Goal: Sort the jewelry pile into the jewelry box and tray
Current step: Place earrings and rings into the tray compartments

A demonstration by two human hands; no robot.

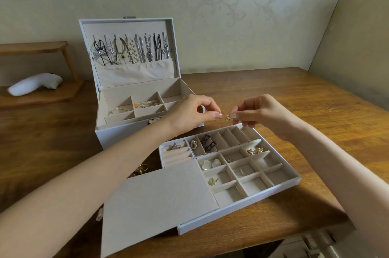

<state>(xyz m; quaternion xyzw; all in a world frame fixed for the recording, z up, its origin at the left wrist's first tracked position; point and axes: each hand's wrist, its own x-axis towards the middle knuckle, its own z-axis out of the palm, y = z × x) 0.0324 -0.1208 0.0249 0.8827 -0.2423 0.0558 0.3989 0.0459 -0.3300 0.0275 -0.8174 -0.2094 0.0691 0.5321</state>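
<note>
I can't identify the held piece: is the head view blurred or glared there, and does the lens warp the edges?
Head view: the gold piece pinched between left hand and right hand is small and soft, detail unreadable; no glare, light even; the wall corner leans from wide-angle distortion.

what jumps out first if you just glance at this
The left hand and right hand meet above the far edge of the tray, pinching a small gold piece between them. Behind them, the open jewelry box shows a row of necklaces hanging inside its raised lid.
</note>
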